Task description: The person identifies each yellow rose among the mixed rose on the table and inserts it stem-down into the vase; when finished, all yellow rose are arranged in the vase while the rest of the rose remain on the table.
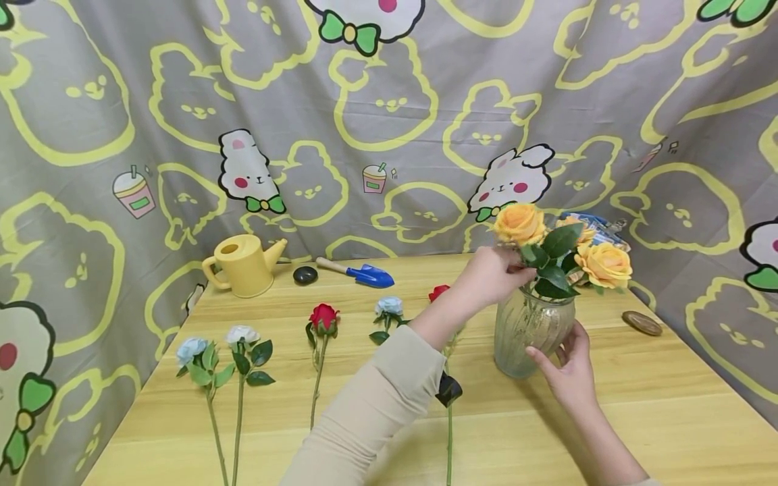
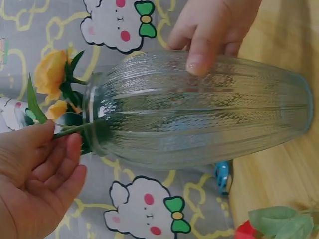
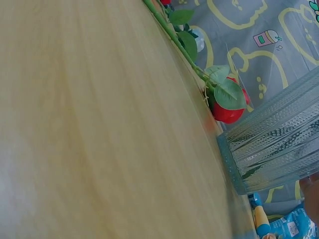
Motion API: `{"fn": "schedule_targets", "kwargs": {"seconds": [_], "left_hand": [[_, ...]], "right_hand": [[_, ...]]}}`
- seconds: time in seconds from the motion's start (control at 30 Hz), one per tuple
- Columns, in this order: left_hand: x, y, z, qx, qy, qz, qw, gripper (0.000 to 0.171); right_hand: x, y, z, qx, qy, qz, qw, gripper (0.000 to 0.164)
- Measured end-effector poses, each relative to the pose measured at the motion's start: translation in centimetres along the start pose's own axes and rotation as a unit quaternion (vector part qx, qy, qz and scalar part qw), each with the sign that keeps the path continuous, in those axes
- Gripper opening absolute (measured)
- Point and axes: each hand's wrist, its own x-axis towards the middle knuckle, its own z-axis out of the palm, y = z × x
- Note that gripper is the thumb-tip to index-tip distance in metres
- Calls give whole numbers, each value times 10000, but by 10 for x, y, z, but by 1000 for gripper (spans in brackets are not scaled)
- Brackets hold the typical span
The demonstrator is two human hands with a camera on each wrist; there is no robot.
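Note:
A ribbed clear glass vase (image 1: 531,334) stands upright on the table's right side, with several yellow roses (image 1: 604,265) and green leaves above its mouth. My left hand (image 1: 495,270) is at the rim, pinching a green stem (image 2: 72,132) between thumb and fingers in the left wrist view. That stem's lower end is inside the vase neck. Lower down, my right hand (image 1: 571,374) holds the vase's side, its thumb on the near face and its other fingers partly hidden behind the glass. In the right wrist view, the vase's base (image 3: 232,164) rests on the wood.
Left of the vase lie red roses (image 1: 324,318), pale blue roses (image 1: 389,307) and a white rose (image 1: 242,334). Behind them are a yellow watering can (image 1: 246,270), a black stone (image 1: 305,275) and a blue trowel (image 1: 371,275). A brown stone (image 1: 641,322) lies at right.

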Motion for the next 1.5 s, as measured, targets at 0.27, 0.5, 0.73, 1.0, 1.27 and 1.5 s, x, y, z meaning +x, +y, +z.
{"fn": "schedule_targets", "kwargs": {"seconds": [0.27,0.5,0.73,1.0,1.27,1.5], "left_hand": [[4,-4,13,405,375,103,9984,17],[5,-3,17,318,599,413,9968,17],[4,-2,21,77,704,145,9974,19],[5,0,24,829,684,348,9936,27],[-1,-8,32,961,941,603,9891,24],[-12,-20,34,-77,1190,187,9927,17]], "right_hand": [[0,0,1,93,34,-30,9999,85],[0,0,0,113,48,-80,9999,85],[1,0,0,144,52,-72,9999,85],[1,0,0,164,42,-93,9998,86],[1,-1,1,249,101,-73,9996,85],[1,0,-1,183,26,-27,9998,84]]}}
